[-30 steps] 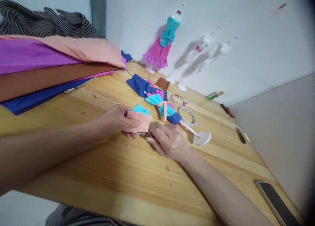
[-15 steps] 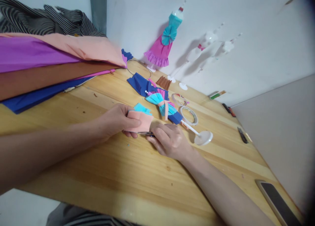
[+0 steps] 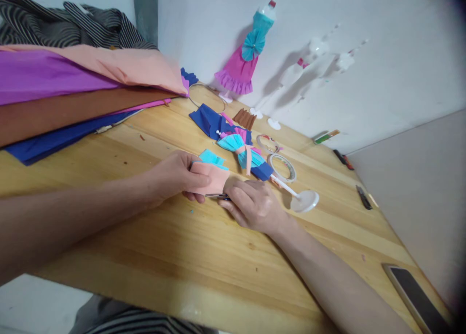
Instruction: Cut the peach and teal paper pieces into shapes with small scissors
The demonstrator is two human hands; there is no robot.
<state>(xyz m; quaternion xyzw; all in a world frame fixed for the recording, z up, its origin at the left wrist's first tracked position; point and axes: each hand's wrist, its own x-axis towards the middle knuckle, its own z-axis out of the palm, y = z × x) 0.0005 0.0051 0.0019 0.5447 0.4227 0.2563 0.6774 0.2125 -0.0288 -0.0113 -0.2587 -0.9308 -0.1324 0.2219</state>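
Colored sheets (image 3: 91,72) far left on tabletop (image 3: 163,256). Left hand (image 3: 182,176) pinches peach piece (image 3: 214,175) above tabletop, cyan piece (image 3: 212,157) just behind. Scissors (image 3: 216,196) at peach piece's lower edge, gripped by right hand (image 3: 253,203). Tape roll (image 3: 292,171) beyond, phone (image 3: 415,295) far right.

Soft shadows on the wall (image 3: 393,76)

scissors (image 3: 217,196) seemingly against paper (image 3: 214,176), phone (image 3: 415,296) far right

The wooden worktop (image 3: 204,261) carries the nearer tape roll (image 3: 293,172), with brown pleated paper (image 3: 244,119) beyond it and a phone (image 3: 415,294) to its right.
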